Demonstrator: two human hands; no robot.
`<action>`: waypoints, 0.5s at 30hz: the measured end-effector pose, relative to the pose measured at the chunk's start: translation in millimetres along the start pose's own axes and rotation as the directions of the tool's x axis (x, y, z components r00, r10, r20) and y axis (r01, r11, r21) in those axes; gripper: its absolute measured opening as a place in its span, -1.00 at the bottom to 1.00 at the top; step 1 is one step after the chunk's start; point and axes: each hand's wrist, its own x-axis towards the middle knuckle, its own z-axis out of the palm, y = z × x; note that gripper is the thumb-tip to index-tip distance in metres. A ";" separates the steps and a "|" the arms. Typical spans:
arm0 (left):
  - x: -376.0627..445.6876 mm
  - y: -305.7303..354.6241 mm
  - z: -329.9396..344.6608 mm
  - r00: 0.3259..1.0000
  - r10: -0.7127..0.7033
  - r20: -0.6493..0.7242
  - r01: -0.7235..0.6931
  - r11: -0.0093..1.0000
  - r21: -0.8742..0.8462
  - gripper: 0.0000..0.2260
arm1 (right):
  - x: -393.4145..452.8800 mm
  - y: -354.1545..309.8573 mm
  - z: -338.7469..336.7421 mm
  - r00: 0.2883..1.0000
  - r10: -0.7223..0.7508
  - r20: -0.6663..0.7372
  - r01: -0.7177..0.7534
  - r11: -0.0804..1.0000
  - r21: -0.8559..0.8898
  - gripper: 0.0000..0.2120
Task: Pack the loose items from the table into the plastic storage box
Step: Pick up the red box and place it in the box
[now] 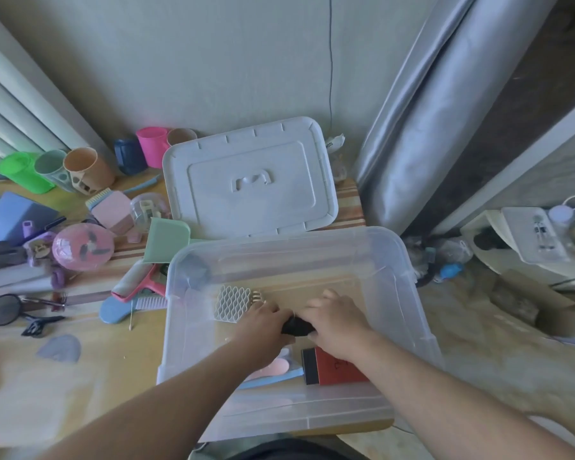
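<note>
The clear plastic storage box stands open on the table before me. Both my hands are down inside it. My left hand and my right hand both grip a small black object between them; its shape is mostly hidden. On the box floor lie a white honeycomb organiser, a beige hair claw, a red and black card-like item and a pink and blue flat piece.
The white lid lies behind the box. Left of the box are coloured cups, a pink dome, a mint dustpan, a lint roller, a blue brush, sunglasses and a grey pad. A curtain hangs at the right.
</note>
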 end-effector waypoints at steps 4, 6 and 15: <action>-5.9 -1.2 14.5 0.998 -0.021 -0.067 0.015 0.996 -0.089 -0.45 | 3.1 21.9 10.3 0.994 0.096 0.057 -0.098 0.995 0.037 -0.76; -12.7 -0.2 21.9 0.998 -0.053 -0.024 0.050 0.993 -0.108 -0.36 | 0.3 35.8 18.4 0.977 0.197 0.084 -0.202 0.978 0.055 -0.74; -26.5 -9.5 40.1 0.885 0.075 0.459 -0.128 0.988 0.084 -0.42 | 3.3 34.5 42.0 0.949 0.232 0.213 -0.253 0.964 0.081 -0.51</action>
